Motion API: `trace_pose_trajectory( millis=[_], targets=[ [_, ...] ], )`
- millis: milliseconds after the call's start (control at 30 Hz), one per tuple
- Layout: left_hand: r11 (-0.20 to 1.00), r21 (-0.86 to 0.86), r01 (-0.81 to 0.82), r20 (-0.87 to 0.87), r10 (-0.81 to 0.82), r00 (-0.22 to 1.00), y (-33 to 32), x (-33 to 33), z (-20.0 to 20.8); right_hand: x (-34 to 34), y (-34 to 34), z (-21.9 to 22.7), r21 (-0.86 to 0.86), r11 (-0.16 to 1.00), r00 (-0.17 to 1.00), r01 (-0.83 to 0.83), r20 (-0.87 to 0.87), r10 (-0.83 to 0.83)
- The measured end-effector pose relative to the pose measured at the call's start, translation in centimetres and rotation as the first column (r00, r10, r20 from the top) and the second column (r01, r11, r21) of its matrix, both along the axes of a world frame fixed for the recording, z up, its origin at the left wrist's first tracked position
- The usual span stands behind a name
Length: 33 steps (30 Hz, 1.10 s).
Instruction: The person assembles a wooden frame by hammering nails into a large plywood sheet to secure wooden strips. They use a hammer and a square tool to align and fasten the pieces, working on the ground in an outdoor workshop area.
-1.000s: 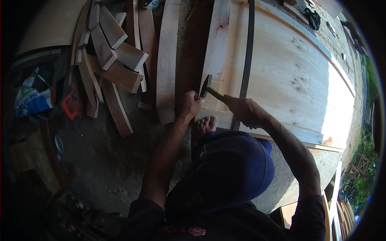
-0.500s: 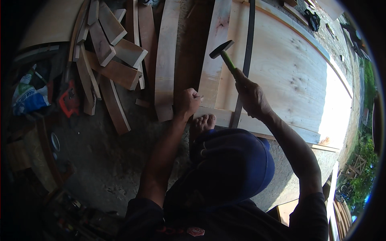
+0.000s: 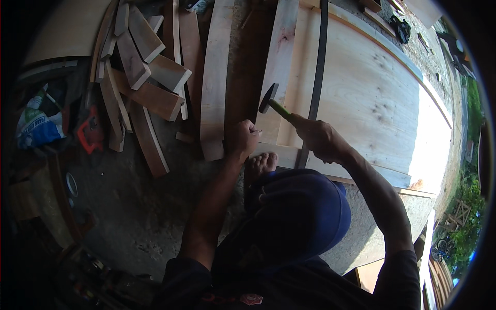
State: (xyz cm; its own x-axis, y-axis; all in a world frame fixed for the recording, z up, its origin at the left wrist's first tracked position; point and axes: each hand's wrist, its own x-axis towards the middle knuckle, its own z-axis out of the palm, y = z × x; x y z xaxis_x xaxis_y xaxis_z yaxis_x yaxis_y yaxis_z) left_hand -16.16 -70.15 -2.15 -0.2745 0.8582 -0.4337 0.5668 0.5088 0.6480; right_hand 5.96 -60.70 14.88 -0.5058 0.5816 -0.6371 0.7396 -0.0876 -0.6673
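My right hand (image 3: 320, 138) is wrapped round the green handle of a hammer (image 3: 269, 98), whose dark head hangs just above the corner of a wooden panel. My left hand (image 3: 245, 138) is closed in a pinch at that corner, below and left of the hammer head. What its fingers hold is too small to make out. The pale plywood panel (image 3: 367, 103) has a wooden strip (image 3: 276, 59) along its left side and a dark straight bar (image 3: 316, 82) lying across it. My bare foot (image 3: 262, 163) rests at the panel's near edge.
Left of the panel lies a long plank (image 3: 214, 82). Beyond it are a heap of short boards (image 3: 150, 95), a red saw handle (image 3: 89, 132) and a blue and white bag (image 3: 42, 121). A black plastic bag (image 3: 400, 28) lies past the panel's far right edge.
The hammer has come down and slightly left, its head now closer to my left hand. My left hand stays pinched in nearly the same place.
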Motion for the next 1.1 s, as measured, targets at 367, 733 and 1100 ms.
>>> trace_pose_trajectory(
  millis=[367,733,1100],
  targets=[
    [0.909,0.341,-0.238,0.242,0.16,0.957,-2.8,0.1,-3.4,-1.6,-0.3,3.3,0.038,0.993,0.992,0.109,0.067,-0.112],
    [0.727,0.593,-0.345,0.045,0.398,0.916,-4.3,3.1,-5.5,-1.9,-1.3,0.5,0.312,0.828,0.884,0.466,-0.202,-0.421],
    [0.715,0.557,-0.422,0.258,0.333,0.907,-4.2,3.7,-6.2,0.3,-3.3,-2.4,0.384,0.906,0.984,0.176,-0.084,-0.155]
  ],
)
